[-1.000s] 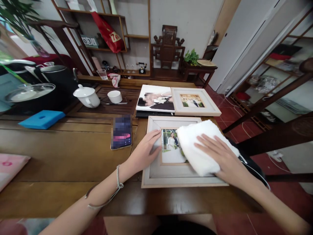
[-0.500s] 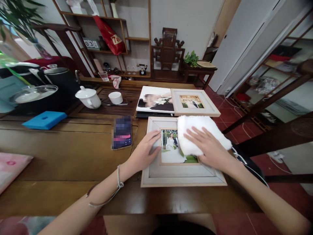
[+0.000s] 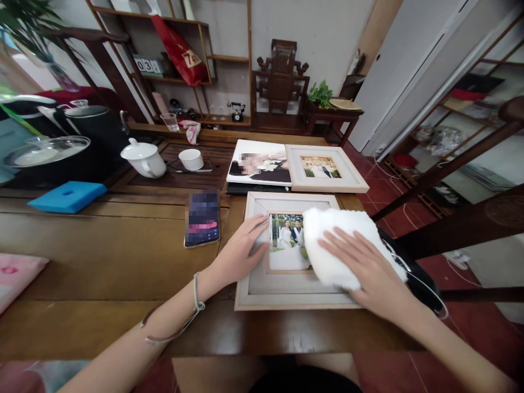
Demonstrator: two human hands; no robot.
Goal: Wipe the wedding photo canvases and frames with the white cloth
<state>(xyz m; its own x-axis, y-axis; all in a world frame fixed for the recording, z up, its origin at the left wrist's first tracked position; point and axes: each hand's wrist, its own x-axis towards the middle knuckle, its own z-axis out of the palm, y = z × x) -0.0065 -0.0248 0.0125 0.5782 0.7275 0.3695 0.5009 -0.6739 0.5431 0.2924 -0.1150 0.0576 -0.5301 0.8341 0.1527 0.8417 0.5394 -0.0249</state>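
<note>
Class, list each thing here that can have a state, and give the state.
Near frame: flat, face up
Far frame: face up
Cloth: folded, partly covering the near frame
Left hand: resting on the near frame
Right hand: spread on the cloth
Phone: flat, screen lit
White pot: lid on
Small bowl: upright
Black pan: glass lid on
Kettle: lid on
Red bag: hanging

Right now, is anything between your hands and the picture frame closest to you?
Yes, under the right hand: a white cloth lies between its fingers and the right part of the frame. Nothing visible stands between the left hand and the frame; its fingers rest on the left side.
</note>
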